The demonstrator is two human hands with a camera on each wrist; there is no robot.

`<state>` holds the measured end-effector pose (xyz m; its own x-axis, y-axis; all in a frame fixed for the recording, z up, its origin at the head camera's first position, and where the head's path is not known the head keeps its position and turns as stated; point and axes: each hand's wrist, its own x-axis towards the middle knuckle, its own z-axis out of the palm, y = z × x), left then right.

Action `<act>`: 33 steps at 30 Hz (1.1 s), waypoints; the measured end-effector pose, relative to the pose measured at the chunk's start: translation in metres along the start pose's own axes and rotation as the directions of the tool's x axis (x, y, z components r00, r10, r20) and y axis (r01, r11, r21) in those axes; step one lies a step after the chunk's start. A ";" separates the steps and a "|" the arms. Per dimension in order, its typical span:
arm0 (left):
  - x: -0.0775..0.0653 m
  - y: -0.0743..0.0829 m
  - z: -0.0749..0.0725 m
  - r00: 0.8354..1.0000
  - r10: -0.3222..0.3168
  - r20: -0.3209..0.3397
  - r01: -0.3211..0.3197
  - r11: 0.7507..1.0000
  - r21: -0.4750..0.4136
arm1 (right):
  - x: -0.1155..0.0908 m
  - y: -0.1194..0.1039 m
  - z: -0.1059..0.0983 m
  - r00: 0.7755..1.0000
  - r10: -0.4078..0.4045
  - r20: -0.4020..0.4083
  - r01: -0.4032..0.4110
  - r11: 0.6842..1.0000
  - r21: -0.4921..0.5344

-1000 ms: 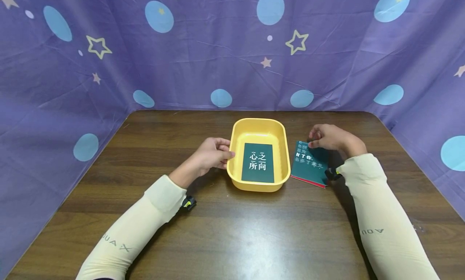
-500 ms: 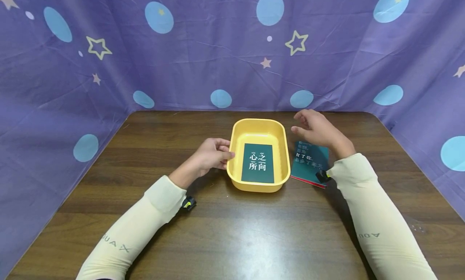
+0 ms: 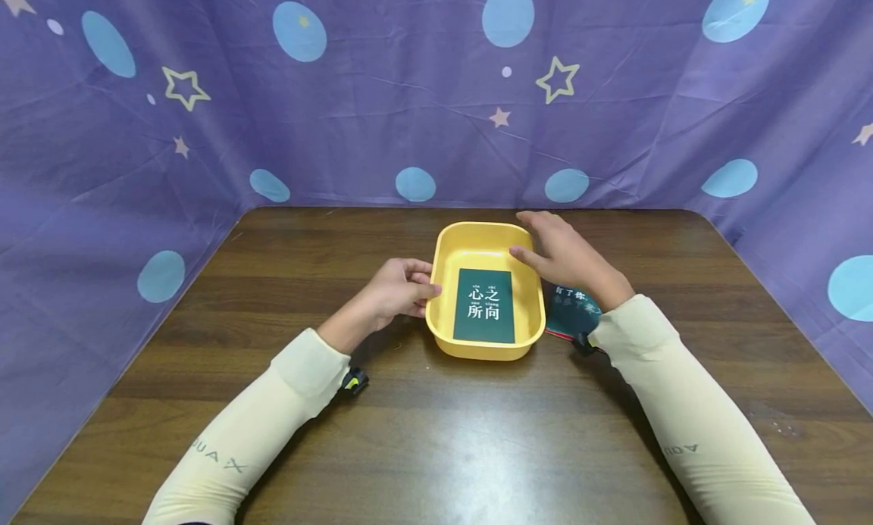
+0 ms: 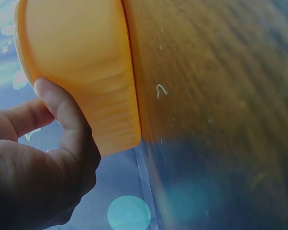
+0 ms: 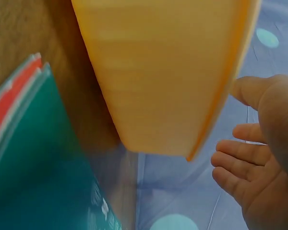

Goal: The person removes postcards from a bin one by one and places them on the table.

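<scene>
A yellow plastic bin (image 3: 486, 351) stands on the table with a dark green booklet (image 3: 484, 329) lying flat inside, white characters on its cover. My left hand (image 3: 398, 292) pinches the bin's left rim, thumb over the edge and fingers outside, as the left wrist view confirms. By the far right corner is my right hand (image 3: 566, 256), fingers extended and holding nothing. Its thumb reaches over the right rim; contact cannot be told. Under the right wrist, green booklets (image 3: 567, 310) with a red edge lie beside the bin, partly hidden by the arm.
The brown wooden table (image 3: 409, 449) reaches back to a purple curtain (image 3: 382, 131) with blue dots and stars. The curtain also hangs along both sides. Tiny scraps (image 4: 161, 90) lie on the wood near the bin.
My right hand has left the booklets on the right, rising and moving left to the bin's far right corner. The left hand and the bin have stayed in place.
</scene>
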<state>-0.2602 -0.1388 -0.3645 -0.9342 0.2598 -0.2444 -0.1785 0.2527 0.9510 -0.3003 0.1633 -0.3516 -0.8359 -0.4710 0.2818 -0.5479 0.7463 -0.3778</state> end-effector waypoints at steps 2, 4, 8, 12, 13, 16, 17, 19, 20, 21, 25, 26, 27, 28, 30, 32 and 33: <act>-0.001 0.000 0.000 1.000 0.000 -0.002 0.000 1.000 -0.001 | 0.001 -0.005 0.004 1.000 0.000 0.015 0.000 1.000 -0.001; -0.001 0.000 0.000 1.000 0.000 -0.003 0.000 1.000 -0.004 | 0.000 -0.010 0.007 0.999 0.005 0.035 -0.005 1.000 0.005; 0.000 0.000 0.000 1.000 -0.003 -0.004 0.003 1.000 -0.016 | 0.001 -0.015 0.013 0.997 -0.004 0.082 0.002 1.000 0.023; 0.001 -0.001 0.000 1.000 -0.006 -0.004 0.006 1.000 -0.023 | 0.002 -0.018 0.018 0.993 -0.034 0.112 0.031 0.999 0.034; 0.001 -0.001 0.000 1.000 -0.007 -0.003 0.007 1.000 -0.023 | 0.002 -0.019 0.019 0.992 -0.041 0.120 0.037 0.999 0.037; 0.001 -0.001 0.000 1.000 -0.007 -0.001 0.007 1.000 -0.023 | 0.003 -0.021 0.022 0.988 -0.049 0.143 0.044 0.998 0.035; 0.000 -0.001 0.000 1.000 -0.008 -0.001 0.008 1.000 -0.025 | 0.003 -0.022 0.023 0.987 -0.051 0.152 0.047 0.998 0.032; 0.000 -0.001 0.000 1.000 -0.008 -0.002 0.008 1.000 -0.026 | 0.004 -0.024 0.026 0.984 -0.051 0.169 0.049 0.999 0.019; 0.000 -0.001 0.000 1.000 -0.009 -0.002 0.009 1.000 -0.027 | 0.004 -0.025 0.027 0.983 -0.048 0.177 0.046 0.999 0.012; 0.001 -0.001 0.000 1.000 -0.010 -0.002 0.010 1.000 -0.027 | 0.004 -0.026 0.028 0.982 -0.042 0.182 0.042 0.999 0.004; 0.001 -0.001 0.000 1.000 -0.013 -0.003 0.013 1.000 -0.024 | 0.005 -0.028 0.033 0.979 -0.010 0.203 0.018 0.999 -0.039; 0.000 -0.001 0.000 1.000 -0.014 -0.004 0.014 1.000 -0.024 | 0.005 -0.029 0.034 0.978 -0.004 0.210 0.015 0.999 -0.050; 0.000 0.000 0.000 1.000 -0.015 -0.005 0.015 1.000 -0.023 | 0.006 -0.029 0.034 0.976 0.003 0.217 0.011 0.998 -0.062; 0.000 0.000 0.000 1.000 -0.016 -0.006 0.015 1.000 -0.022 | 0.006 -0.029 0.035 0.975 0.009 0.224 0.007 0.997 -0.073; 0.001 0.000 0.000 1.000 -0.017 -0.007 0.017 1.000 -0.022 | 0.007 -0.030 0.036 0.971 0.016 0.238 0.008 0.995 -0.098; 0.001 0.000 0.000 1.000 -0.018 -0.007 0.018 1.000 -0.021 | 0.007 -0.031 0.037 0.967 0.025 0.253 0.006 0.992 -0.124; 0.001 -0.001 0.000 1.000 -0.018 -0.006 0.018 1.000 -0.021 | 0.007 -0.031 0.038 0.965 0.031 0.260 0.005 0.990 -0.138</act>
<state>-0.2608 -0.1384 -0.3653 -0.9327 0.2494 -0.2606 -0.2018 0.2381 0.9500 -0.2909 0.1189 -0.3714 -0.8321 -0.5538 0.0306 -0.5427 0.8015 -0.2513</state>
